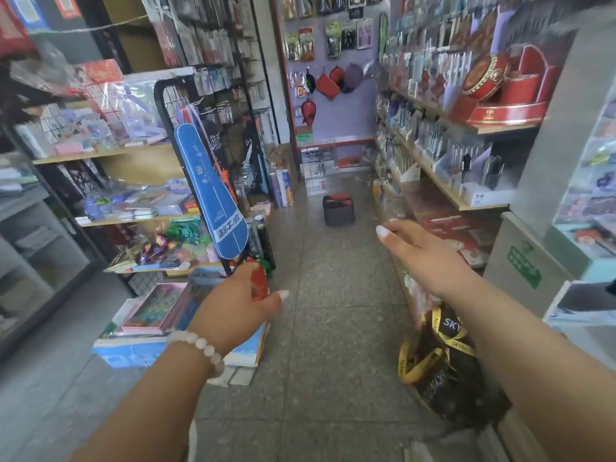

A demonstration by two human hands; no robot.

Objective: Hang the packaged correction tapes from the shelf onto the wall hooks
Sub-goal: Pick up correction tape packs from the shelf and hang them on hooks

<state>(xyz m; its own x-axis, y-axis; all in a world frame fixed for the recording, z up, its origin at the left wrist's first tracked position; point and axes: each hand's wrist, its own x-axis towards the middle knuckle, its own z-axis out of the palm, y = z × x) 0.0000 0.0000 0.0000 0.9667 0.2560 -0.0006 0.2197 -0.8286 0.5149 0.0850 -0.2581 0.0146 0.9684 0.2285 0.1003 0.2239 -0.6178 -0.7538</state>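
Observation:
I stand in a shop aisle with both arms stretched forward over the floor. My left hand [238,306], a bead bracelet on its wrist, shows its back with the thumb spread out to the right; a red item [260,283] sits just beyond its hidden fingers. My right hand [420,253] reaches forward with straight fingers and holds nothing. The pegboard wall [353,105] at the aisle's end carries hooks with hanging packages. Wooden shelves [443,186] on the right hold small stationery packs. The blur keeps me from picking out any correction tapes.
A blue racket cover [213,195] hangs from a black wire rack on the left. Book stacks [156,311] lie on the floor below it. A dark bag with yellow ribbon [443,368] sits low on the right. A black and red case [338,210] stands mid-aisle.

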